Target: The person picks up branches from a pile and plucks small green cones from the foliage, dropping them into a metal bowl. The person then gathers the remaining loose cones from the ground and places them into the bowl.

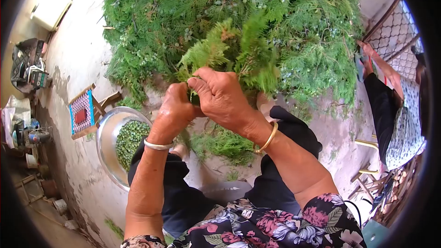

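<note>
A leafy green sprig [234, 48], partly blurred, rises from between my two hands in the middle of the view. My right hand [220, 94] is closed round its lower end, thumb against the curled fingers. Close beside it on the left, my left hand [177, 108] is closed too; whatever its fingers pinch is too small to make out. Behind both hands lies a big heap of green branches [220, 0] with pale blue-green berries. To the left of my knees, a metal basin [106, 144] holds many small green berries [131, 142].
A low woven stool [82, 114] stands left of the basin. Loose green sprigs [225, 147] lie on the floor between my feet. At the right, another person [406, 124] sits beside a wire mesh fence [395, 32]. Assorted household items line the left wall.
</note>
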Tool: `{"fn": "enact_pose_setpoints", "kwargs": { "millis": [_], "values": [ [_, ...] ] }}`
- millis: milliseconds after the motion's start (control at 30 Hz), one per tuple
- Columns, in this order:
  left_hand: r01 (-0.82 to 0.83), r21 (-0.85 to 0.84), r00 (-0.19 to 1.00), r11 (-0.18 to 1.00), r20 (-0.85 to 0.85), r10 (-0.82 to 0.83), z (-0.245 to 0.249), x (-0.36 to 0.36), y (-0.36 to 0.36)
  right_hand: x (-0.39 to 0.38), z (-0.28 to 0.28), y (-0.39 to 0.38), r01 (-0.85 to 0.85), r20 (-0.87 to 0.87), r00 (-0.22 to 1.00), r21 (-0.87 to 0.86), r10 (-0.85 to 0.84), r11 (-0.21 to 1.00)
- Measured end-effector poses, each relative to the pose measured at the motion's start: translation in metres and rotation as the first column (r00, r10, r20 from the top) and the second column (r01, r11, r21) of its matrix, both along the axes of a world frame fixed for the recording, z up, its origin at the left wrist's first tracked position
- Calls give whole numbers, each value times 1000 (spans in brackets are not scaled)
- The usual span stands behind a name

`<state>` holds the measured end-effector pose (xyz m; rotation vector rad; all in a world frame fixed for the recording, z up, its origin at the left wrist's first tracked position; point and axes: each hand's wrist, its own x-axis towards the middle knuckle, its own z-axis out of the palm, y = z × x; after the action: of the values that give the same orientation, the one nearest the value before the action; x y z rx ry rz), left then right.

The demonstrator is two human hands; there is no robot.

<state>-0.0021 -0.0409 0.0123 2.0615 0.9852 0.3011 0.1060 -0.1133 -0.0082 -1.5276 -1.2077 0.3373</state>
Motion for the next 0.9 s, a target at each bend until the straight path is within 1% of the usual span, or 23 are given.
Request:
{"fn": "enact_pose_setpoints", "kwargs": {
  "millis": [33,67,100,133,167,200,267,333,400,433,500,533,567,600,633,667,700,733,767,800,833,867,900],
  "values": [
    [100,-212,973,972,-182,-140,8,3,2,0,-1,0,12,2,1000,-11,-11,1000],
    [105,-211,972,972,-183,-145,-3,0,2,0,-1,1,22,4,1000,-22,-22,1000],
    [146,-51,984,988,-98,-150,-29,-6,1,0,0,0,35,31,999,-80,-32,996],
    [170,112,985,979,-15,-169,-55,-10,4,0,-1,1,40,29,999,-80,-38,996],
    [221,52,975,974,-50,-218,-81,-14,13,-1,-3,1,47,85,996,-84,-40,995],
    [226,53,973,973,-53,-223,-78,-15,11,-1,-5,1,55,140,989,-87,-42,995],
    [213,-40,976,976,63,-210,-68,-16,6,0,-5,1,44,144,989,-83,-31,996],
    [258,-35,965,966,65,-255,-58,-16,7,-1,-3,0,21,150,989,-75,-9,997],
    [340,-28,939,940,72,-337,-48,-17,9,-2,4,-3,-53,1,999,-6,53,999],
    [380,-25,923,925,77,-377,-42,-17,10,-4,6,-3,-60,4,998,0,60,998],
    [415,-18,907,910,85,-412,-25,-11,5,-5,11,-2,-71,-219,968,234,123,970],
    [294,-329,954,897,165,-252,-13,-3,-2,-2,16,-5,-76,-216,968,236,129,969],
    [173,-614,980,770,188,-71,-7,0,-6,5,24,-12,-211,-414,875,143,252,967],
    [170,-613,980,771,189,-66,-25,-5,0,12,32,-18,-357,-601,728,78,329,931],
    [298,-518,951,801,231,-205,-58,-14,11,19,38,-24,-415,-671,640,106,373,903],
    [422,-414,904,807,256,-341,-75,-19,17,26,39,-29,-419,-670,640,106,376,902],
    [370,-506,922,779,303,-241,-73,-17,15,34,40,-33,-417,-689,614,132,385,900],
    [368,-504,922,781,305,-238,-60,-11,10,42,40,-38,-413,-706,588,157,394,897],
    [239,-686,958,687,281,-53,-37,-2,4,50,38,-41,-329,-756,543,209,366,921],
    [116,-834,968,540,217,126,-23,2,1,58,36,-43,-240,-801,491,254,343,937],
    [116,-832,967,542,220,130,-21,1,1,64,35,-44,-245,-799,492,255,347,935],
    [112,-837,964,535,222,146,-20,1,0,70,34,-44,-87,-833,521,165,186,982],
    [108,-843,962,527,223,160,-19,1,0,73,34,-44,76,-853,522,68,18,995]
  ]
}}
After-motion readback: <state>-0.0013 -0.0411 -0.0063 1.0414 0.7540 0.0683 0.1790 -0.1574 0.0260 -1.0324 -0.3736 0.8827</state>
